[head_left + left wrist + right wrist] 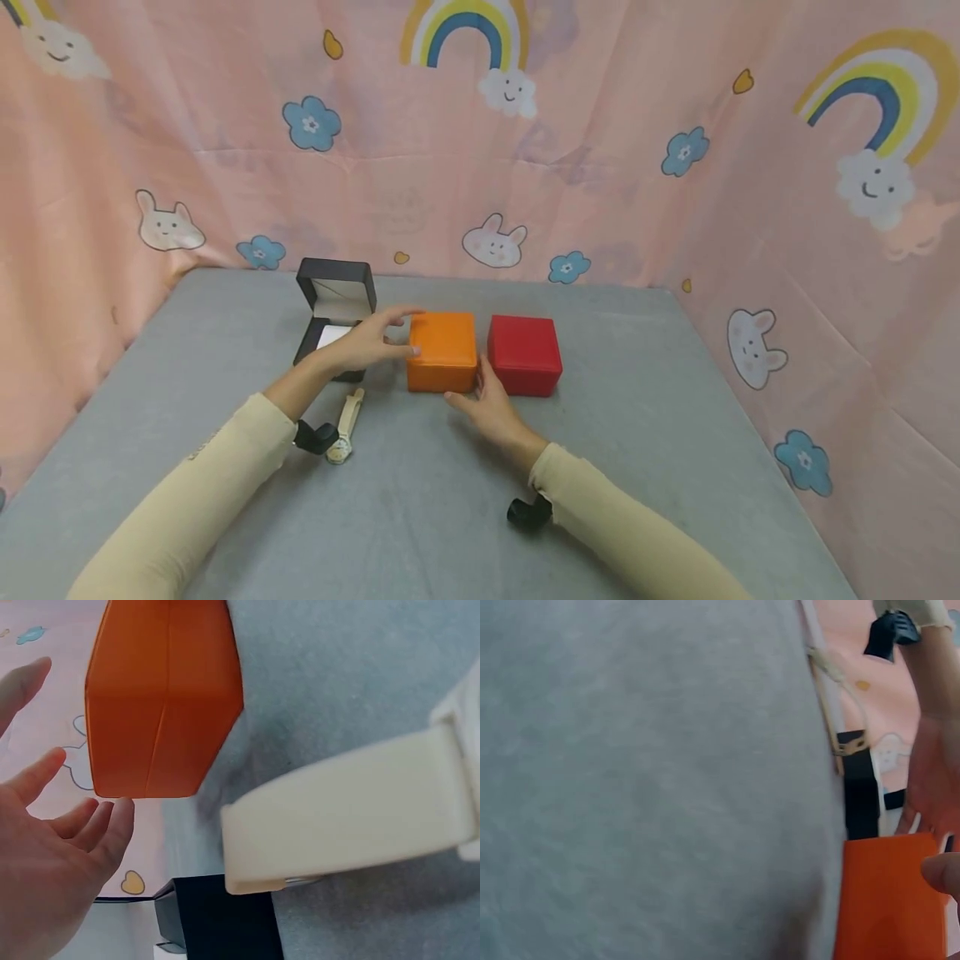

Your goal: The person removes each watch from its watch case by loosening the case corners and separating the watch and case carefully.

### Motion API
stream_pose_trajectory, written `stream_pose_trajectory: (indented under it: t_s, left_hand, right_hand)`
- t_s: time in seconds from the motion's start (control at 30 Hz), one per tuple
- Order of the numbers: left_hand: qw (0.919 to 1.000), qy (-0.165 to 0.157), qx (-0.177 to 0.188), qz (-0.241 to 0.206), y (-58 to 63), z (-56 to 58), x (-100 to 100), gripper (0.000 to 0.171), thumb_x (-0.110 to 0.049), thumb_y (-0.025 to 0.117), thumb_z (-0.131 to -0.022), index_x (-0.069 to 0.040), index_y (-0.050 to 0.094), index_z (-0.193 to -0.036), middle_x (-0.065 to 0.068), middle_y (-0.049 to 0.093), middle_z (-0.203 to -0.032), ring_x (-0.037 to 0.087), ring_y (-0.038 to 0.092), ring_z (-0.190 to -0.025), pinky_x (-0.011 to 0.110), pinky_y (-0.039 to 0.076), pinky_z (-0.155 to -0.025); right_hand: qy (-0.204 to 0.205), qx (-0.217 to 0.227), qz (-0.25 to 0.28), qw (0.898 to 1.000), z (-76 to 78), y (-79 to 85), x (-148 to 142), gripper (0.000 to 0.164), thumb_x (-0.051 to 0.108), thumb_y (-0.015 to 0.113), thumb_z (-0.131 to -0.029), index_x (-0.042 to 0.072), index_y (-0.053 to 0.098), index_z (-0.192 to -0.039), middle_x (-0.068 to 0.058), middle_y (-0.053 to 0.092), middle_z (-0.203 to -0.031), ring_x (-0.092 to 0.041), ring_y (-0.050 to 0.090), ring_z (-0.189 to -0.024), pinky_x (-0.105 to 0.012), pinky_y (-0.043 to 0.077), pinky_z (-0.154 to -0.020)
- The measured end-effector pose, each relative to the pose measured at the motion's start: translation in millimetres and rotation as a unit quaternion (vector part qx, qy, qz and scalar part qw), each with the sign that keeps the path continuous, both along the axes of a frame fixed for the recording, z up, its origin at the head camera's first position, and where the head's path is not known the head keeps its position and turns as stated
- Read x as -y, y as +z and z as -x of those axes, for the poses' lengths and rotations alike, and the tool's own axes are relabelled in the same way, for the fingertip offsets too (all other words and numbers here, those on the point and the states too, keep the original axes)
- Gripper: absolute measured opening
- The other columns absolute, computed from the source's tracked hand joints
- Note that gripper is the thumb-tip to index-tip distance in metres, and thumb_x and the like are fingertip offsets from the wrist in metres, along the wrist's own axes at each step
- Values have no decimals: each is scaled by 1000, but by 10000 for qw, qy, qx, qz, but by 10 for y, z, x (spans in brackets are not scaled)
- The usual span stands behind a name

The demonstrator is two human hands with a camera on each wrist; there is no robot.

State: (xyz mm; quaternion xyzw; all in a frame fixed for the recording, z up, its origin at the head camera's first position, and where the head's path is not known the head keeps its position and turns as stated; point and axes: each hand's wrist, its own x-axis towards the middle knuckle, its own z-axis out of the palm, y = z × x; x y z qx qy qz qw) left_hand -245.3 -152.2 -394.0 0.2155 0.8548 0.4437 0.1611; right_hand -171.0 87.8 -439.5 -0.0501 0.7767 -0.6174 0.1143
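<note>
1. Fingers parted, my left hand (366,340) and right hand (498,410) flank a squarish orange leather-look box (444,340); touch I cannot judge.
2. Just right, a squarish red leather-look box (525,346) crowds my right hand.
3. Behind my left hand sits an open black box (339,298), pale-lined; a cream-strapped, round-faced watch (347,421) lies nearer.
4. Orange box: closed, smooth, seamed, on the grey table (427,517).

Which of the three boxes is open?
The black box, leftmost of the three: its lid stands raised, while the orange box and the red box are closed.
</note>
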Motion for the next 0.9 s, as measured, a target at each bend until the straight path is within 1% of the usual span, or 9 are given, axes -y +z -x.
stream_pose_trajectory:
  t_s: [0.1, 0.2, 0.27, 0.33, 0.47, 0.57, 0.73, 0.83, 0.9]
  left_hand:
    - [9999, -132, 24, -12, -24, 5, -18, 79, -28, 72, -94, -17, 30, -159, 16, 24, -166, 46, 29, -149, 63, 41, -111]
    - [9997, -241, -18, -24, -42, 9, -35, 83, -27, 74, -92, -17, 28, -160, 15, 22, -168, 45, 26, -151, 62, 41, -112]
    - [9994, -332, -84, -67, -66, 24, -41, 85, -24, 75, -91, -15, 28, -160, 15, 21, -168, 45, 24, -151, 62, 39, -113]
    - [9989, -441, -128, -96, -96, 38, -45, 85, -22, 76, -90, -13, 28, -160, 16, 20, -168, 47, 24, -151, 62, 38, -114]
    - [9982, -572, -132, -74, -150, 50, -45, 89, -21, 78, -88, -10, 27, -160, 19, 15, -168, 48, 25, -150, 61, 37, -115]
    - [9988, -475, -90, 84, -162, 37, -38, 95, -23, 81, -85, -12, 25, -161, 21, 12, -169, 47, 25, -151, 60, 38, -116]
    - [9983, -350, -107, 442, -174, 33, -42, 103, -26, 84, -82, -14, 21, -163, 24, 6, -169, 47, 19, -154, 62, 32, -118]
    - [9969, -306, -262, 669, -167, 45, -67, 103, -29, 85, -82, -15, 23, -162, 23, 3, -170, 47, 15, -155, 65, 28, -119]
    - [9954, -283, -396, 825, -138, 53, -86, 102, -31, 85, -81, -15, 25, -162, 21, 3, -171, 46, 14, -155, 66, 25, -120]
  right_hand:
    - [-35, -53, 140, 9999, 9, -59, 21, 93, 7, 68, -94, -2, 3, -161, -18, 11, -170, -32, 14, -159, -49, 16, -128]
    - [-74, -264, 251, 9993, 18, -81, 48, 88, 4, 68, -92, 0, 12, -161, -16, 19, -169, -30, 18, -158, -48, 17, -128]
    - [-110, -375, 394, 9985, 26, -91, 67, 86, 1, 68, -91, 2, 17, -160, -15, 24, -168, -29, 21, -157, -47, 18, -128]
    - [-123, -443, 532, 9975, 36, -103, 84, 85, -2, 68, -90, 3, 20, -160, -15, 29, -166, -28, 24, -156, -47, 19, -128]
    - [-132, -427, 659, 9968, 44, -140, 105, 85, -6, 68, -87, 3, 22, -159, -15, 31, -165, -28, 25, -156, -47, 20, -127]
    - [-85, -425, 449, 9981, 49, -167, 106, 81, -5, 68, -88, 4, 27, -158, -14, 35, -163, -27, 28, -155, -47, 23, -126]
    - [66, -486, 150, 9987, 58, -183, 80, 75, -5, 65, -91, 0, 30, -156, -17, 38, -161, -30, 31, -153, -48, 27, -125]
    - [72, -492, 86, 9987, 77, -165, 62, 71, -6, 64, -91, -1, 32, -155, -18, 39, -160, -31, 32, -153, -48, 27, -124]
    - [66, -460, 16, 9989, 96, -144, 54, 69, -4, 64, -92, 1, 34, -154, -16, 40, -160, -30, 33, -153, -47, 27, -125]
